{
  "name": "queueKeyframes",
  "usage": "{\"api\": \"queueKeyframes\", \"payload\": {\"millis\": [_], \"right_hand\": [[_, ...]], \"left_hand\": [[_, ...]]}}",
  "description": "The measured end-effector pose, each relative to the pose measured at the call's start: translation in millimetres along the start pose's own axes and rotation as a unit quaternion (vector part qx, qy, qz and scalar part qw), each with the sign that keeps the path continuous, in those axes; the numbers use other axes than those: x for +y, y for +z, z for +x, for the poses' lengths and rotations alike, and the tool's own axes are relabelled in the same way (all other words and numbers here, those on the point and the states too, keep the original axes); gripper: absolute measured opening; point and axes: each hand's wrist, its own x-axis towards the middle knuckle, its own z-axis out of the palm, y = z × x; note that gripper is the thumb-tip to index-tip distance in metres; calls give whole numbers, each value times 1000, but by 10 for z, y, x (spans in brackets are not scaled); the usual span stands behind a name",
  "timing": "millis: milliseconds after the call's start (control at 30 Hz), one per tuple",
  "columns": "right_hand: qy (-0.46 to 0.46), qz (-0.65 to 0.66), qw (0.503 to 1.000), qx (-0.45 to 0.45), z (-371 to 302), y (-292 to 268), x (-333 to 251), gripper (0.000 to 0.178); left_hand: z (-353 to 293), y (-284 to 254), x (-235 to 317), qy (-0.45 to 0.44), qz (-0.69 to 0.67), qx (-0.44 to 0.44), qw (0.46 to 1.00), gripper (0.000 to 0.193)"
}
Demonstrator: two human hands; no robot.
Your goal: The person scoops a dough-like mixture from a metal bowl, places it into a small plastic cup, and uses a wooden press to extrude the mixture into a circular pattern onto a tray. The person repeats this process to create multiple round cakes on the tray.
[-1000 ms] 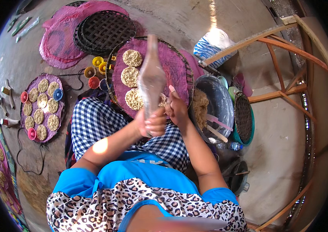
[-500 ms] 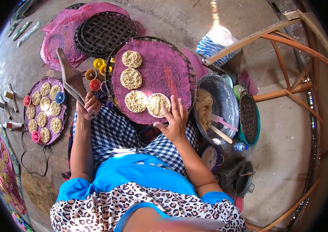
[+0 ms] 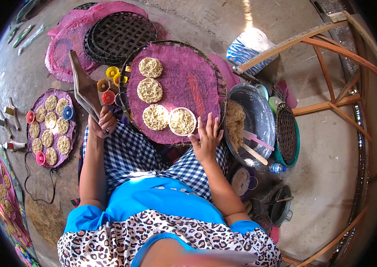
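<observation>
My left hand [image 3: 101,122] is closed around a long brown wooden tool [image 3: 84,86] with a narrow upper end and a broader middle, held upright left of a round woven tray. That tray [image 3: 221,75], lined with pink cloth [image 3: 179,66], rests by my lap. Several pale noodle-like discs [image 3: 149,90] lie on the cloth. At the near edge, one more disc [image 3: 182,122] sits inside a white ring [image 3: 171,129]. My right hand [image 3: 207,140] is open, fingers spread over the tray's near right rim, just right of the ring and holding nothing.
Right of the tray is a grey basin [image 3: 259,115] with dough [image 3: 235,120] and pink and wooden-handled utensils. A second tray of discs [image 3: 72,147] lies left, beside colourful small cups [image 3: 108,97]. Stacked black woven trays [image 3: 124,33] stand behind; a wooden frame [image 3: 304,109] is at right.
My right hand has drawn back to the right from the white ring. My left hand still grips the wooden tool, which has tilted slightly.
</observation>
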Motion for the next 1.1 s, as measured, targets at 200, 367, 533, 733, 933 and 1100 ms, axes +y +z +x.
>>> {"api": "queueKeyframes", "payload": {"millis": [200,367,533,733,933,1100], "right_hand": [[-43,-16,999,2,-37,20,-75,82],[0,43,999,25,8,-8,-47,84],[-24,19,999,11,-77,3,-69,83],[-28,21,999,13,-128,6,-109,81],[-62,84,992,75,53,-42,-126,82],[-89,106,990,14,266,-99,-122,109]], "left_hand": [[2,-26,12,-19,3,-1,1000,32],[-10,-46,14,-16,4,-3,1000,32],[-11,-36,16,-9,3,17,1000,34],[0,-14,11,-11,-5,28,1000,37],[-13,-11,22,-14,-12,33,999,36],[-4,-9,26,-18,-3,21,1000,35]]}}
